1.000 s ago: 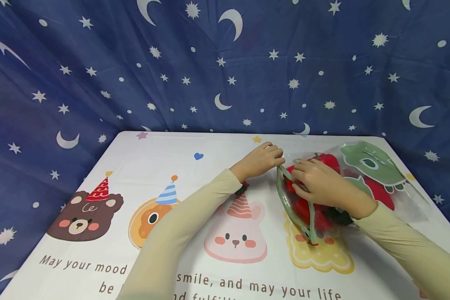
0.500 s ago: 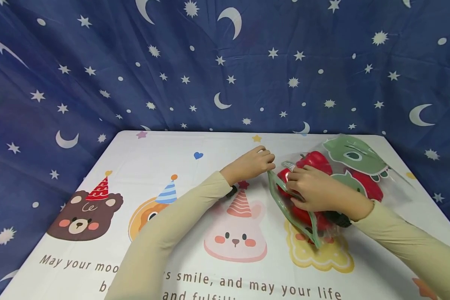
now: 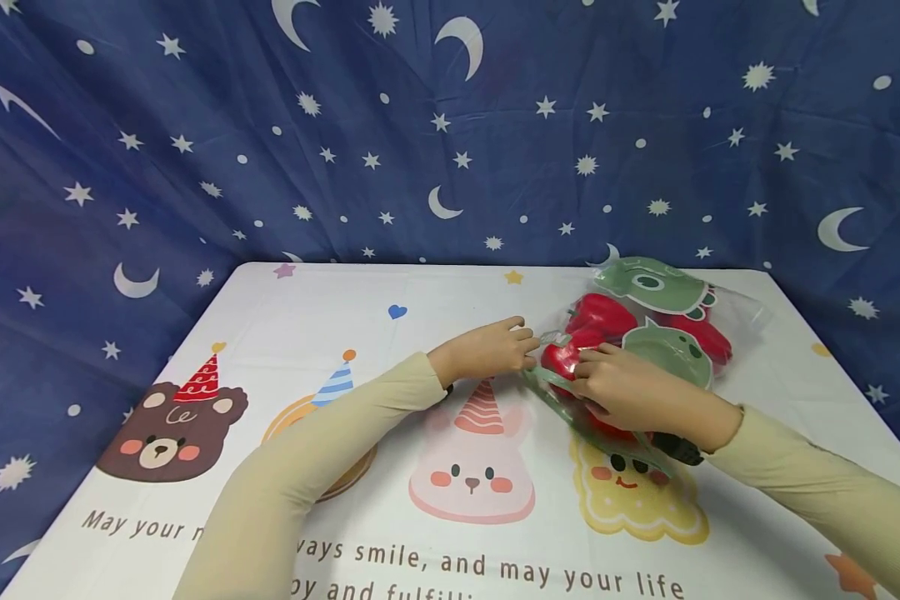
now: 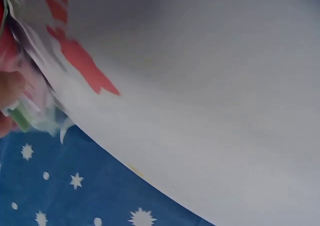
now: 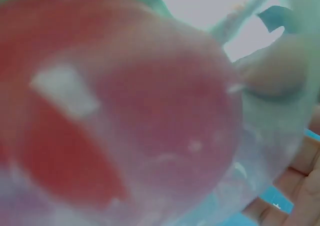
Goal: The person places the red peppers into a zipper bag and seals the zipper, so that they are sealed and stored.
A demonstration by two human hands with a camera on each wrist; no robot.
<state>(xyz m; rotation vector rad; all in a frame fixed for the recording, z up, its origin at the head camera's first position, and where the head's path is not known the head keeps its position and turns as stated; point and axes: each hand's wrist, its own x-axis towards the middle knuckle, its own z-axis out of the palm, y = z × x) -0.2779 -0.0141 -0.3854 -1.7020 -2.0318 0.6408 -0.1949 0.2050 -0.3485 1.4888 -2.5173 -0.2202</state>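
A clear zip bag [image 3: 671, 354] with green dinosaur prints lies at the right of the table in the head view. Inside it are several red bell peppers [image 3: 603, 315], seen through the plastic. My left hand [image 3: 487, 350] pinches the far corner of the bag's green-edged mouth. With curled fingers my right hand [image 3: 641, 392] holds the bag's near side by the mouth; its fingertips are partly hidden. A blurred red pepper [image 5: 165, 111] fills much of the right wrist view, with fingers [image 5: 305, 186] at its side. The left wrist view catches fingers [image 4: 10, 88] on the bag's edge.
The table has a white cloth [image 3: 390, 542] printed with cartoon animals and lettering. A small dark object [image 3: 450, 389] shows beside the left wrist, mostly hidden. Another dark wrist-side object [image 3: 677, 447] sits under the right wrist. A blue star-patterned curtain [image 3: 390, 125] hangs behind.
Both hands have shifted left, the left one also a little nearer. The bag and its peppers have slid left with them, and its mouth has dropped lower.
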